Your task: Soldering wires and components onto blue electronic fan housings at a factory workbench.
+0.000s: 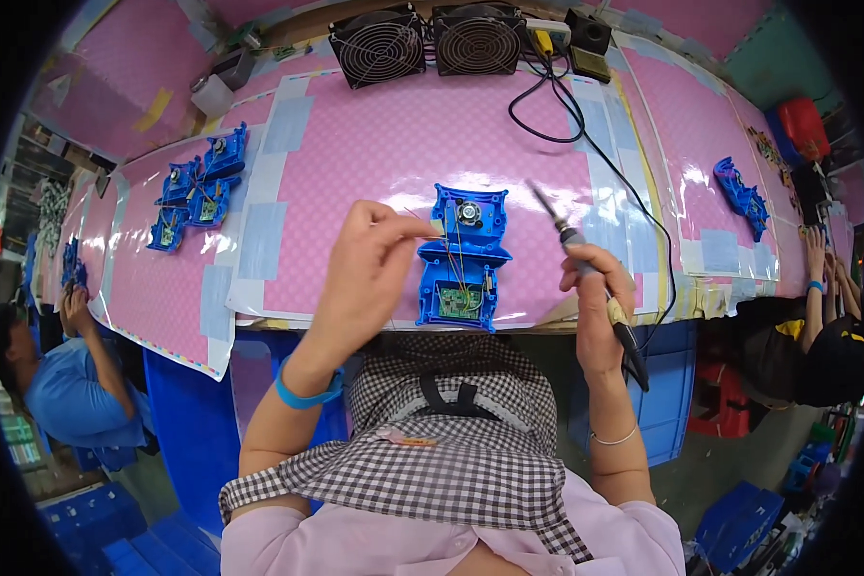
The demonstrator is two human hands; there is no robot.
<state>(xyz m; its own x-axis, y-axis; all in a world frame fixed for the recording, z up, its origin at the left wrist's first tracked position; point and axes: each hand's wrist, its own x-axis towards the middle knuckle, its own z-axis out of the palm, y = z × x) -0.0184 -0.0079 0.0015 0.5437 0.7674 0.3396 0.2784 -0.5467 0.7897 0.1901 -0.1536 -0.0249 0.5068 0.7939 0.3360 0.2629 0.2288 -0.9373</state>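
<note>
My right hand (pixel 597 300) is wrapped round a soldering iron (pixel 569 234), its metal tip pointing up and to the left, apart from the casing. With thumb and finger pinched, my left hand (pixel 370 274) holds a thin wire (pixel 439 236) at the left edge of an opened blue plastic casing. The casing's far half (pixel 494 228) bears a small round speaker (pixel 468 213). In its near half (pixel 430 305) sits a green circuit board (pixel 459 302), and thin wires run between the two halves.
Two black fans (pixel 377 48) (pixel 479 40) stand at the back of the pink-covered table (pixel 355 134). The iron's black cord (pixel 634 182) loops at the right. More blue casings lie left (pixel 202 192) and right (pixel 741 199). Other people (pixel 77 384) (pixel 826 336) work on both sides.
</note>
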